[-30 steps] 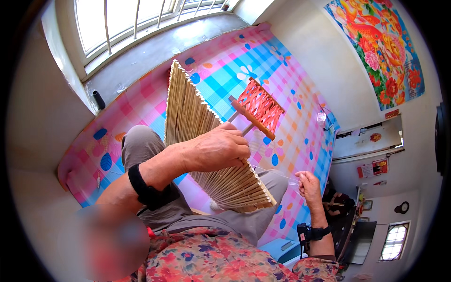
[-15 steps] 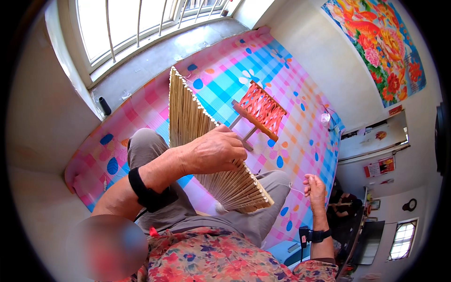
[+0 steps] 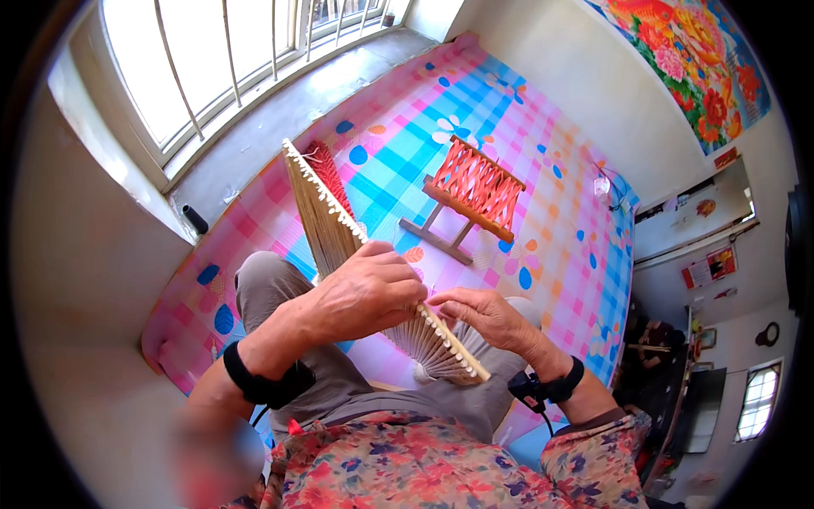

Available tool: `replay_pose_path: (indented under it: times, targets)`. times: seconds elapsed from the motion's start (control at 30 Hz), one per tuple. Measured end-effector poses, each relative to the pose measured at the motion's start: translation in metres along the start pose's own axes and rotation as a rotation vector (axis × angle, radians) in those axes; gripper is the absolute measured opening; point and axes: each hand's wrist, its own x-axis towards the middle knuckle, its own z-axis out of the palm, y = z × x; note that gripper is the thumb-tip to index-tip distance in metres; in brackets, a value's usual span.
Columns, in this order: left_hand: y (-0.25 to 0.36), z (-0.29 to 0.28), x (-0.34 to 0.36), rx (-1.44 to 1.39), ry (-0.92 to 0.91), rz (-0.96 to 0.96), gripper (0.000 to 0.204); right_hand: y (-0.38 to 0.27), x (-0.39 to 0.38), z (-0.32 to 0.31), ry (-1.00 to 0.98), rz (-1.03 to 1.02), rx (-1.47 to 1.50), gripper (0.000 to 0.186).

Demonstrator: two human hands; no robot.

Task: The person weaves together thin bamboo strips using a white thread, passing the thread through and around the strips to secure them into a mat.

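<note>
A fan-shaped pleated piece [image 3: 318, 216] of thin straw-coloured strips stands over my lap, spread wide, with a row of white thread loops along its upper edge. My left hand [image 3: 369, 284] is closed on that edge near its middle. Just right of it, my right hand [image 3: 487, 318] has come up against the same edge, thumb and fingers pinched together. What the pinch holds is hidden. Below, the strips gather toward a pale knob [image 3: 421, 373] between my legs.
A wooden frame [image 3: 462, 204] wound with red strips rests on the checked pink and blue mat [image 3: 398, 144] ahead. Red patterned material [image 3: 326, 170] lies behind the pleated piece. A small black cylinder [image 3: 195, 219] is on the window sill at left. Small cables [image 3: 623, 199] lie near the right wall.
My right hand, which was out to the right with a white thread trailing from it, has moved left to the pleated piece's edge beside my left hand. The view has shifted slightly.
</note>
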Motion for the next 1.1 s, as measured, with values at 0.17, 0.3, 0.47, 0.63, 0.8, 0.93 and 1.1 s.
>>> replay_pose_path:
  times: [0.17,0.3,0.47,0.63,0.8,0.93,1.1]
  targets:
    - [0.019,-0.014,-0.009,-0.014,-0.044,-0.111,0.034,-0.011,-0.006,-0.008,-0.208,0.217,0.115,0.030]
    - [0.029,-0.020,-0.007,-0.004,-0.068,-0.184,0.042,-0.011,-0.012,-0.012,-0.173,0.188,0.637,0.030]
    - [0.029,-0.019,-0.004,0.020,-0.035,-0.197,0.040,-0.030,0.014,0.014,0.058,-0.188,1.117,0.030]
    - [0.024,-0.021,-0.002,0.048,-0.095,-0.147,0.040,-0.029,0.032,0.024,0.014,-0.139,1.361,0.032]
    - [0.025,-0.022,-0.005,0.088,-0.120,-0.134,0.034,-0.036,0.035,0.026,0.059,-0.015,1.261,0.029]
    - [0.025,-0.022,-0.003,0.081,-0.089,-0.132,0.024,-0.036,0.039,0.018,0.079,0.082,1.293,0.029]
    - [0.022,-0.020,-0.003,0.082,-0.079,-0.134,0.020,-0.041,0.048,0.008,0.046,0.144,1.195,0.029]
